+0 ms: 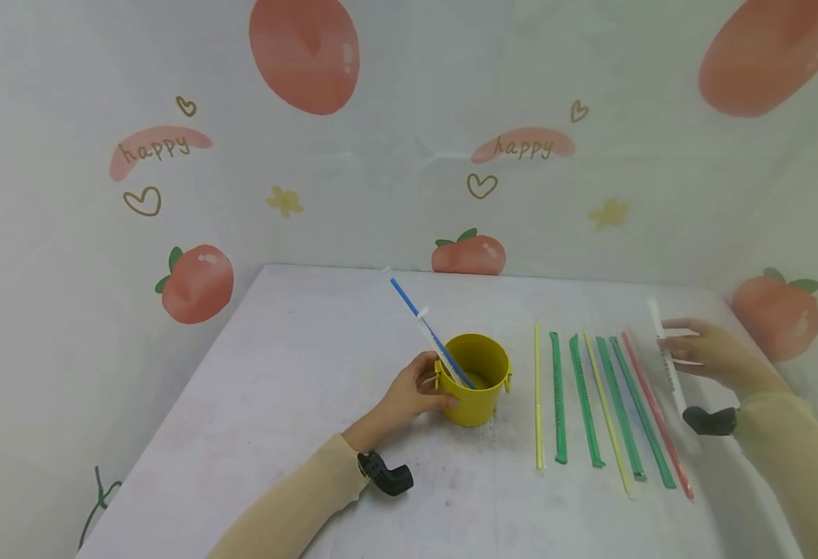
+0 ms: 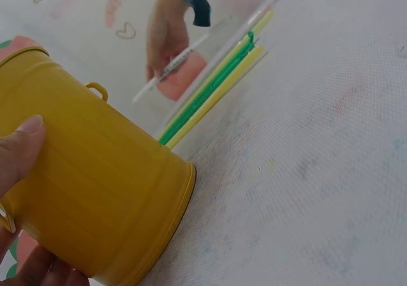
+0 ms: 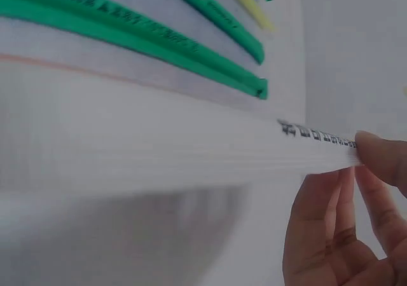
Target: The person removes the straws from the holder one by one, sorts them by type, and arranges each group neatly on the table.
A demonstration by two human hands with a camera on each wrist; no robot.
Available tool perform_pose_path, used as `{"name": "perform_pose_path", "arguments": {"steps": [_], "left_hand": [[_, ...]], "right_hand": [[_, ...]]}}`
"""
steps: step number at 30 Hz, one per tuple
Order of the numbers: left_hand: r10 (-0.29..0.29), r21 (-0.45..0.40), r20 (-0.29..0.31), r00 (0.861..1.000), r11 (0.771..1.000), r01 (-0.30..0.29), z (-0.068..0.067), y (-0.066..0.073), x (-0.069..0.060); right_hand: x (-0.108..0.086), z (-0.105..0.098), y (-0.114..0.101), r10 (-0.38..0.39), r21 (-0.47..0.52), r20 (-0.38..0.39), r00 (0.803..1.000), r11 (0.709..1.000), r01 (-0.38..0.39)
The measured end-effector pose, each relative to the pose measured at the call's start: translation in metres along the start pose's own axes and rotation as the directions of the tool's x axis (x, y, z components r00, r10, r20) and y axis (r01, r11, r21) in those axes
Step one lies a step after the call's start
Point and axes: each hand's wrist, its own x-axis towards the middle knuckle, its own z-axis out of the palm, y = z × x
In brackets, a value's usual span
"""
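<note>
Round yellow metal bucket (image 1: 474,407): stands on the white table (image 1: 297,404), left hand (image 1: 416,390) gripping its side.
White wrapped straw (image 1: 670,373): pinched in the right hand (image 1: 719,359), over the table.
In the bucket: 1 thin blue straw (image 1: 407,297) and 1 thin white straw (image 1: 431,334) lean; I think 2 are done.
On the table: 4 green wrapped straws (image 1: 558,397), 2 thin yellow straws (image 1: 538,396) and 1 thin red straw (image 1: 657,414) seem left to do.
Wrist views: left shows the thumb (image 2: 25,149) close, not the bucket's inside; right shows dark letters (image 3: 315,135) up close, no bucket.
</note>
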Motion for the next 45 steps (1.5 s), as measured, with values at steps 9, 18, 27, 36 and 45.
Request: {"name": "perform_pose_path", "arguments": {"steps": [9, 18, 27, 36, 45], "left_hand": [[-0.005, 0.001, 0.003, 1.0, 1.0, 0.005, 0.0, 0.0, 0.0], [-0.001, 0.007, 0.006, 1.0, 1.0, 0.001, 0.0, 0.0, 0.0], [0.009, 0.012, 0.001, 1.0, 1.0, -0.009, 0.001, 0.002, -0.001], [0.02, 0.016, 0.002, 1.0, 1.0, -0.02, 0.0, 0.001, -0.001], [0.014, 0.02, -0.008, 1.0, 1.0, -0.014, 0.0, 0.002, -0.001]], "right_hand": [[0.007, 0.007, 0.023, 0.068, 0.067, 0.072, 0.995, 0.995, -0.073], [0.003, 0.012, 0.032, 0.119, 0.049, 0.11, 0.987, 0.991, -0.125], [0.006, 0.014, 0.033, 0.168, 0.074, 0.134, 0.977, 0.981, -0.179], [0.007, 0.018, 0.027, 0.21, 0.083, 0.128, 0.969, 0.972, -0.222], [0.006, 0.02, 0.025, 0.218, 0.066, 0.107, 0.97, 0.972, -0.226]]}}
